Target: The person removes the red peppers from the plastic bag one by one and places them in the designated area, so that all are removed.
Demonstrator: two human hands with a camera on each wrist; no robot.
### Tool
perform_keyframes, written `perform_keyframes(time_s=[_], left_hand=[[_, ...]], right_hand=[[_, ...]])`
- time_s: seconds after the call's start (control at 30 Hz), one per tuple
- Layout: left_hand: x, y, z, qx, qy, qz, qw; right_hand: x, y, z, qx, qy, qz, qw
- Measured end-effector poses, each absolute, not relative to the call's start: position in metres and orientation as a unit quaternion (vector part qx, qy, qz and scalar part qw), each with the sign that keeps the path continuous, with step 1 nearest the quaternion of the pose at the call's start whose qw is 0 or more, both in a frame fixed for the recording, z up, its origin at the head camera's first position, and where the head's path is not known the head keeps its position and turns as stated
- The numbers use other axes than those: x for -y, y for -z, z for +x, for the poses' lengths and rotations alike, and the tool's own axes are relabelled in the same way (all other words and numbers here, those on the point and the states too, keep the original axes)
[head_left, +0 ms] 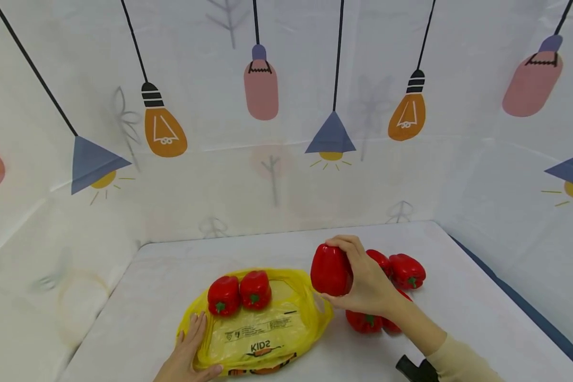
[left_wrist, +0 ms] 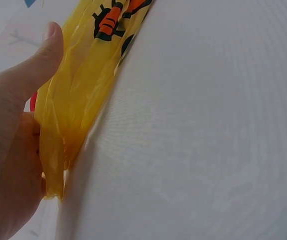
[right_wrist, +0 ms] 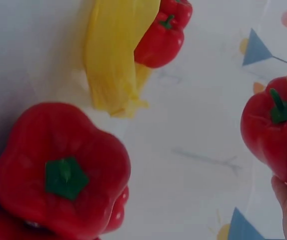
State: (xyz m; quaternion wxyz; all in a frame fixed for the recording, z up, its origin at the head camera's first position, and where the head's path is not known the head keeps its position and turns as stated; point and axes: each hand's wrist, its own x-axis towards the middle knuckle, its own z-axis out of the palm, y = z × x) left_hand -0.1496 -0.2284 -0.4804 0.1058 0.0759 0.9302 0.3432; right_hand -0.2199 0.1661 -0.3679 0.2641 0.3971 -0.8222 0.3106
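My right hand [head_left: 367, 281] grips a red bell pepper [head_left: 331, 270] between thumb and fingers, raised above the table by the bag's right edge. The right wrist view shows the green stem of this held pepper [right_wrist: 268, 132]. A yellow plastic bag [head_left: 248, 342] with printing lies on the table, its rim spread wide. Two red bell peppers, a left one [head_left: 224, 297] and a right one [head_left: 255, 290], sit side by side at its back left. My left hand [head_left: 188, 350] touches the bag's left side, fingers extended. In the left wrist view the thumb [left_wrist: 46, 55] points up against the yellow plastic.
Several more red bell peppers [head_left: 407, 271] are grouped on the right of the white table [head_left: 148, 297], partly behind my right forearm. A black object [head_left: 415, 369] shows beside the right sleeve. A pale sheet printed with lamps [head_left: 286, 185] hangs behind the table.
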Motion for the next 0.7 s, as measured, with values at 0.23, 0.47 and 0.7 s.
perform_keyframes(time_s=[0.23, 0.47, 0.7], left_hand=[[0.229, 0.48, -0.15, -0.929, -0.344, 0.076, 0.109], [0.229, 0.482, -0.151, -0.928, -0.346, 0.075, 0.112], [0.23, 0.482, -0.152, -0.928, -0.346, 0.079, 0.115]], right_hand=[[-0.183, 0.366, -0.218, 0.833, -0.295, 0.375, 0.28], [-0.196, 0.366, -0.215, 0.843, -0.3, 0.36, 0.264], [-0.207, 0.363, -0.21, 0.842, -0.297, 0.363, 0.266]])
